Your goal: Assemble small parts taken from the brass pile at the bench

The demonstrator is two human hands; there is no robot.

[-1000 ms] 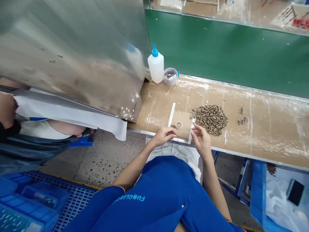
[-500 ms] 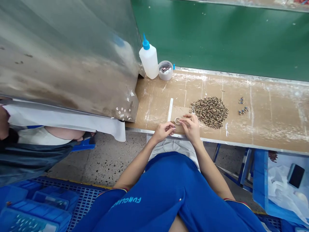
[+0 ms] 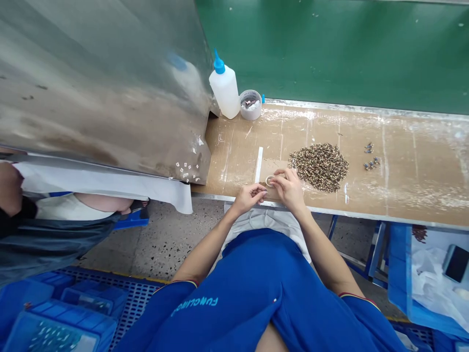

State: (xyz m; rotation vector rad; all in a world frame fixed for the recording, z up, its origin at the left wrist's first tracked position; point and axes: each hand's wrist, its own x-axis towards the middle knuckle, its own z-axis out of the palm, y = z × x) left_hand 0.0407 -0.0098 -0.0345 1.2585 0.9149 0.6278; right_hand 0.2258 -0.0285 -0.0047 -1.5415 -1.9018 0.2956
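Note:
My left hand [image 3: 249,197] is closed in a pinch near the front edge of the bench; whatever sits between its fingertips is too small to make out. Just right of it, my right hand [image 3: 288,187] has thumb and fingers pressed together over the right side of a small white ring [image 3: 269,181]. I cannot tell whether the fingers grip the ring or something tiny above it. Beyond my right hand lies a heap of small brass-coloured metal parts [image 3: 319,167]. A narrow white strip [image 3: 258,164] lies behind my left hand.
A white squeeze bottle [image 3: 224,93] with a blue nozzle stands beside a round tub [image 3: 250,105] at the back left. Several small parts [image 3: 371,164] lie right of the heap. A metal housing [image 3: 110,98] borders the left. Another person's arm [image 3: 10,190] shows far left.
The view has shifted slightly. My right fingers have moved a little over the ring, while my left hand keeps its pinch in nearly the same place.

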